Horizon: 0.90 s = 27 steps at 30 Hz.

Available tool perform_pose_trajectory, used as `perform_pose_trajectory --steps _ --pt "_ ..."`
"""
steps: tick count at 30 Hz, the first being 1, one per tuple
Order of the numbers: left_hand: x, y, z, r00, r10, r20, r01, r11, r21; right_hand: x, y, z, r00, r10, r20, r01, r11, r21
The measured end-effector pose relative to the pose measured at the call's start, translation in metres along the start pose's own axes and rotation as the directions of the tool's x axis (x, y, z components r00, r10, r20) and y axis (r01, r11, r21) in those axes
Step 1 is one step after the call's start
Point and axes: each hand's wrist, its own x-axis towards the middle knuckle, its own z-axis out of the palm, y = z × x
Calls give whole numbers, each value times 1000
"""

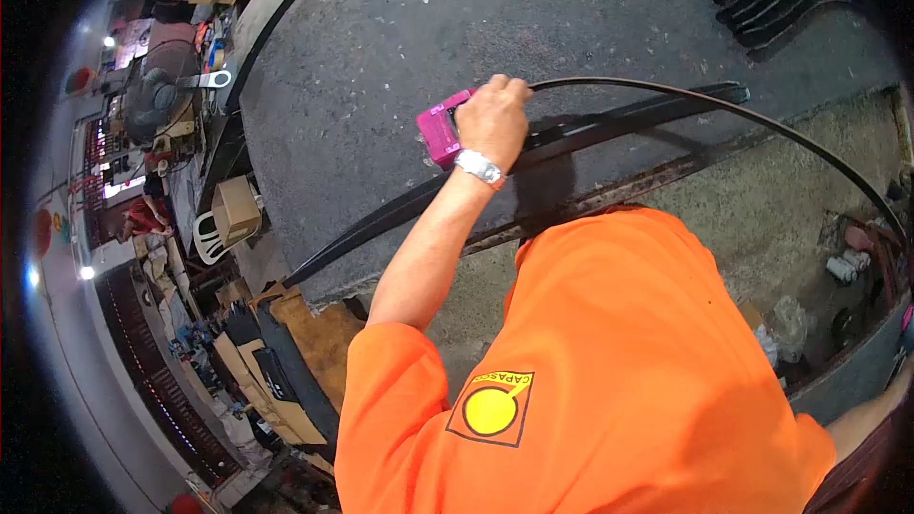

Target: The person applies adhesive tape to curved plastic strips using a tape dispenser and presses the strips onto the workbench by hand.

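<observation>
Magenta tool (440,136): left hand (493,119) closed round it. Dark hose-like line (657,87) arcs off to the hand's right; long black strip (600,129) crosses beneath the wrist. I'd keep grip firm, line slack, clear of the strip. Right hand out of frame.

Bright on the orange shirt (619,343), dimmer across the dark tabletop (371,86), shadowed just beyond the shirt. Fisheye-bent, blacked out at corners, glaring around far-left lamps (87,273), soft there.
</observation>
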Motion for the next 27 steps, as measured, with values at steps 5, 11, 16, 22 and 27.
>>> perform_pose_trajectory --steps 5,11,16,22,27 --pt "16 7 -12 989 -22 -147 10 997 -77 -5 5 0 996 63 -57 -51 980 194" --pt "7 -66 -84 885 -52 -463 116 987 112 26 -99 -2 986 9 -164 71 878 473" --pt "-44 -138 -133 764 -418 -492 403 904 -143 52 -213 -22 968 -63 -244 210 735 645" --pt "-121 -249 -181 437 -862 -255 273 398 -876 77 -330 -72 917 -152 -370 395 488 778" --pt "-185 -335 -212 176 -983 -57 -128 34 -991 94 -478 -144 815 -236 -529 538 -31 842"
